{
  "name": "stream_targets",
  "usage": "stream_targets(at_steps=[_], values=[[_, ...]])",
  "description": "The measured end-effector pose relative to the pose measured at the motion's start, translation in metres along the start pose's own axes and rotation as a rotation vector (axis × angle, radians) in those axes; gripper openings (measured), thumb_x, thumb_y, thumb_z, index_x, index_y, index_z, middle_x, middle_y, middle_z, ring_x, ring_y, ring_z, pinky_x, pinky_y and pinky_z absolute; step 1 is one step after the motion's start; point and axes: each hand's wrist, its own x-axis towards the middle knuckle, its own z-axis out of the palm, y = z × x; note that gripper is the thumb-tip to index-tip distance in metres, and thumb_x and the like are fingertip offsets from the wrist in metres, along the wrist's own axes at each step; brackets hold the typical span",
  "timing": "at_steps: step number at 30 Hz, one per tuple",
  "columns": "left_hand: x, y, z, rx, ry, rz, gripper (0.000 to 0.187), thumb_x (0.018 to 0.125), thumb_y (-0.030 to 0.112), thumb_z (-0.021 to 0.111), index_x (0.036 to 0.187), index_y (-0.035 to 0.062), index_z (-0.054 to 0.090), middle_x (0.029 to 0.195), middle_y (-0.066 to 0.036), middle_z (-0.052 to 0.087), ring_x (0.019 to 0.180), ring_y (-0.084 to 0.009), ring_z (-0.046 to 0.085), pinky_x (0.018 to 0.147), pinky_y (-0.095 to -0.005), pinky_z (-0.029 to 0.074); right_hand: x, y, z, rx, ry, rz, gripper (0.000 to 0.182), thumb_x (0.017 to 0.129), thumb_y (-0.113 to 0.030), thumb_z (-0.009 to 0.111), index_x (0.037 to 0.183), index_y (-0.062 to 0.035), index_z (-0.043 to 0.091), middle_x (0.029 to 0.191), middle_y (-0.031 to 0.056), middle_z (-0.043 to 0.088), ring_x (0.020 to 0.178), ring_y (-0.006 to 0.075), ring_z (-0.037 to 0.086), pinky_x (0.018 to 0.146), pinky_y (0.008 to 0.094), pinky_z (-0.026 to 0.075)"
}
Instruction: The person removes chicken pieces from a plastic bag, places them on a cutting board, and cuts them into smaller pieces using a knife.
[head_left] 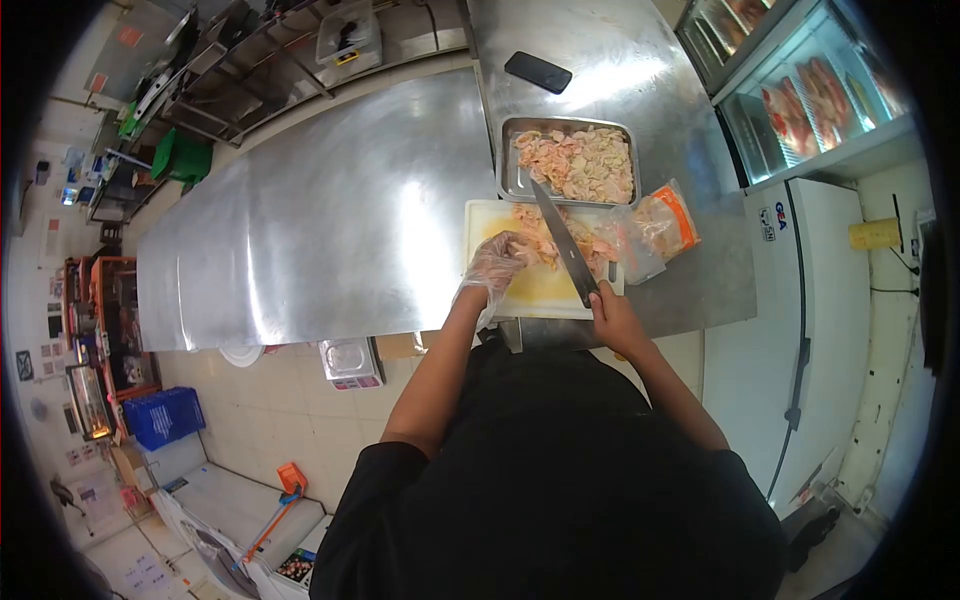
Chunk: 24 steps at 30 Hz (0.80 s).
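My right hand [612,315] grips the dark handle of a long-bladed knife [562,235], whose blade slants up and left over the cutting board. My left hand [500,262], in a clear plastic glove, is closed at the left part of the white cutting board [480,222], beside pieces of raw meat [540,240]; what its fingers hold is too small to make out. More meat pieces lie on the board around the blade. Just beyond the board, a metal tray [512,185] holds many cut pieces [590,165]. The knife tip reaches the tray's near left part.
A plastic bag with an orange edge [665,225] lies right of the board. A black phone [538,72] rests beyond the tray on the steel table [330,210]. At the right stand a glass display case [815,100] and a white cabinet [775,330].
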Motion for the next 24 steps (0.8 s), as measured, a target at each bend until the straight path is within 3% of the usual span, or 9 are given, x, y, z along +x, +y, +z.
stream_targets(at_steps=[2,5,9,11,12,17,21,23,24], values=[[0.0,-0.009,-0.005,0.537,0.141,-0.064,0.033,0.071,0.01,0.077,0.1,0.0045,0.062,0.079,-0.007,0.064,0.073,-0.0104,0.06,0.063,-0.026,0.047,-0.004,-0.003,0.007,0.006,-0.011,0.028,0.022,0.1,-0.022,0.043,0.099,-0.0003,0.046,0.07,0.0272,0.06,0.071,0.0494,0.058,0.066,0.0561,0.045],[0.006,-0.049,-0.013,0.494,0.172,-0.268,0.027,0.069,0.015,0.077,0.089,0.0033,0.063,0.073,-0.009,0.066,0.067,-0.0143,0.063,0.06,-0.0291,0.049,-0.003,0.002,0.042,-0.076,-0.062,0.03,0.024,0.1,-0.024,0.042,0.099,-0.0004,0.044,0.073,0.0279,0.061,0.072,0.0499,0.059,0.066,0.0571,0.045],[0.007,-0.079,-0.018,0.428,0.251,-0.22,0.024,0.07,0.018,0.077,0.081,0.003,0.063,0.068,-0.008,0.065,0.06,-0.0188,0.062,0.057,-0.0327,0.05,-0.005,0.0,0.068,-0.135,-0.234,0.068,0.023,0.099,-0.023,0.041,0.103,-0.0003,0.043,0.076,0.0291,0.063,0.075,0.0499,0.061,0.068,0.059,0.047],[0.005,-0.072,-0.019,0.629,0.207,-0.311,0.033,0.07,0.035,0.076,0.089,0.0099,0.067,0.088,-0.013,0.07,0.084,-0.0301,0.067,0.075,-0.0401,0.053,-0.006,-0.004,0.065,-0.215,-0.211,0.13,0.022,0.1,-0.022,0.041,0.102,-0.0005,0.043,0.076,0.0287,0.063,0.075,0.0488,0.062,0.069,0.0591,0.047],[0.001,-0.065,-0.018,0.625,0.202,-0.314,0.033,0.07,0.035,0.076,0.089,0.0099,0.067,0.088,-0.013,0.07,0.084,-0.0301,0.067,0.075,-0.0401,0.053,-0.007,-0.005,0.063,-0.217,-0.214,0.135,0.022,0.1,-0.022,0.041,0.102,-0.0005,0.043,0.076,0.0287,0.063,0.075,0.0488,0.062,0.069,0.0591,0.047],[-0.021,-0.033,-0.011,0.64,0.291,-0.275,0.032,0.073,0.036,0.073,0.091,0.0096,0.066,0.093,-0.013,0.069,0.088,-0.0309,0.067,0.078,-0.0409,0.053,-0.009,-0.02,0.064,-0.228,-0.143,0.233,0.021,0.1,-0.021,0.041,0.101,-0.0003,0.043,0.074,0.0278,0.063,0.074,0.0496,0.062,0.067,0.0592,0.047],[-0.028,-0.051,-0.013,0.686,0.261,-0.25,0.032,0.075,0.033,0.07,0.094,0.0089,0.066,0.095,-0.015,0.067,0.088,-0.0322,0.066,0.076,-0.043,0.052,-0.016,-0.027,0.077,-0.234,-0.211,0.17,0.02,0.099,-0.02,0.041,0.102,0.0,0.044,0.078,0.0286,0.064,0.077,0.0479,0.063,0.07,0.0585,0.048],[-0.034,-0.06,-0.012,0.827,0.357,0.038,0.027,0.077,0.029,0.066,0.094,0.0083,0.064,0.093,-0.015,0.066,0.085,-0.035,0.065,0.074,-0.046,0.052,-0.018,-0.029,0.079,-0.27,-0.268,0.187,0.019,0.099,-0.019,0.041,0.102,0.0002,0.044,0.079,0.0285,0.064,0.077,0.0478,0.063,0.069,0.0576,0.049],[-0.035,-0.059,-0.011,0.817,0.353,0.028,0.027,0.077,0.029,0.066,0.094,0.0083,0.064,0.093,-0.015,0.066,0.085,-0.035,0.065,0.074,-0.046,0.052,-0.02,-0.028,0.08,-0.277,-0.28,0.193,0.019,0.099,-0.019,0.041,0.102,0.0002,0.044,0.079,0.0285,0.064,0.077,0.0478,0.063,0.069,0.0576,0.049]])
